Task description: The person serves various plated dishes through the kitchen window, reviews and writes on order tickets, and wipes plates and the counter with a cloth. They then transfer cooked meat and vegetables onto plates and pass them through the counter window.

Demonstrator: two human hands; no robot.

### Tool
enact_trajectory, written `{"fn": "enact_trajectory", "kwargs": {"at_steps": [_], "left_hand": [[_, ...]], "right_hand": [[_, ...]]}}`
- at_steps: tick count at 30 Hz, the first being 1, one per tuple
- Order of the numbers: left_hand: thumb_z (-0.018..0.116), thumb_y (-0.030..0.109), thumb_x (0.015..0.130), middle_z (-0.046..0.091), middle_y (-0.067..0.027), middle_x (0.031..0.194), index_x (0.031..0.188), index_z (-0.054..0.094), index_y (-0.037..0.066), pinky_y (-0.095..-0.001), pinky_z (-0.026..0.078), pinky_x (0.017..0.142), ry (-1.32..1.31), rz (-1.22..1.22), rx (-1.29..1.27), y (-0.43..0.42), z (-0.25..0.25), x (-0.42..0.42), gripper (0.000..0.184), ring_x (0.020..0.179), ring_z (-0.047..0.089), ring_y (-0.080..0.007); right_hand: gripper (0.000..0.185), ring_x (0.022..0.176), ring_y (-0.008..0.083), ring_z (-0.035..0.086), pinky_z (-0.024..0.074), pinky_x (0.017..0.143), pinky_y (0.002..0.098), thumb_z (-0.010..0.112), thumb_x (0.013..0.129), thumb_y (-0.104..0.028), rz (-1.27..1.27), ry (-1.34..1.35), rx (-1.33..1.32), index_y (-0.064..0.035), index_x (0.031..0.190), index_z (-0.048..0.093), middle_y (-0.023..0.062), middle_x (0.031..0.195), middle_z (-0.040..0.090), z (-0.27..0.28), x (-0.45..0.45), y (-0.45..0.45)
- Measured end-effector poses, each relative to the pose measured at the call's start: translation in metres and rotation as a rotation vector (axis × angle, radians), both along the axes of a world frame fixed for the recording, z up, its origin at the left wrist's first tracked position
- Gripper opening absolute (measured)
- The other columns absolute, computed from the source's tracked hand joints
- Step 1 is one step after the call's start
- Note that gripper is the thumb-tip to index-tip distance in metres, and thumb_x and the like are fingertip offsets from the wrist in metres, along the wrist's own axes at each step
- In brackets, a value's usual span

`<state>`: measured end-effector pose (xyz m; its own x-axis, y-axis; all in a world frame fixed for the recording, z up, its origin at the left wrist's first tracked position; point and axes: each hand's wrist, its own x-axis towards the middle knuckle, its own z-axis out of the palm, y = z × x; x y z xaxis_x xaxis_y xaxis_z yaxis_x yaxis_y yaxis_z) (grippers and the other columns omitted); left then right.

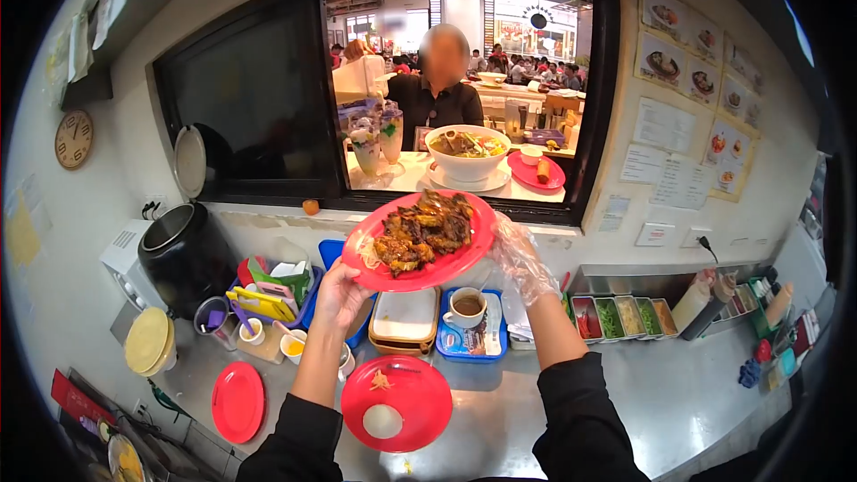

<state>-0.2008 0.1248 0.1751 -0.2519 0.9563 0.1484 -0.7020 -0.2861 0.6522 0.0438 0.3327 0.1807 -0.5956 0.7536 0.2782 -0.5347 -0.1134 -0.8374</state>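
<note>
Both hands hold up an oval red plate bearing browned, charred grilled meat and a small heap of pale shreds. My left hand, bare, grips its near left edge. My right hand, in a clear plastic glove, is closed on its right edge. The plate is raised above the counter, just in front of the serving window's sill. Below it, on the steel counter, lies another red plate with a white mound of rice and some shreds.
Through the window stand a white soup bowl, tall dessert glasses and a red plate with a roll. A person stands beyond. Garnish trays and squeeze bottles are right; a smaller red plate is left.
</note>
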Motion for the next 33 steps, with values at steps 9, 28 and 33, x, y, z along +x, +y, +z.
{"fn": "enact_trajectory", "kwargs": {"at_steps": [9,28,33], "left_hand": [[0.048,-0.01,0.066,0.044,-0.0196,0.113,0.12,0.027,0.006,-0.0537,0.054,0.074,-0.188,0.405,0.052,0.106,-0.023,0.025,0.06,0.093,0.057,-0.0377],[0.045,-0.005,0.066,0.048,-0.0182,0.113,0.116,0.034,0.007,-0.0576,0.053,0.074,-0.13,0.252,-0.015,0.12,-0.023,0.079,0.053,0.098,0.056,-0.0384],[0.044,-0.004,0.068,0.047,-0.0162,0.117,0.116,0.038,0.008,-0.0611,0.047,0.082,-0.076,0.109,-0.067,0.163,-0.014,0.112,0.05,0.104,0.053,-0.0359]], "right_hand": [[0.064,0.096,0.0323,0.06,0.0531,0.075,0.0395,0.058,0.085,-0.038,0.078,0.021,-0.053,0.0001,0.129,0.031,0.0255,0.109,0.055,-0.051,0.0,-0.058],[0.06,0.078,0.0285,0.064,0.0542,0.064,0.0352,0.061,0.084,-0.032,-0.303,-0.224,-0.35,0.0036,0.124,0.035,0.0234,0.097,0.06,-0.172,0.169,-0.238],[0.056,0.078,0.0284,0.064,0.0539,0.063,0.0351,0.059,0.085,-0.029,-0.31,-0.215,-0.409,0.0033,0.124,0.035,0.0235,0.097,0.06,-0.171,0.159,-0.239]]}}
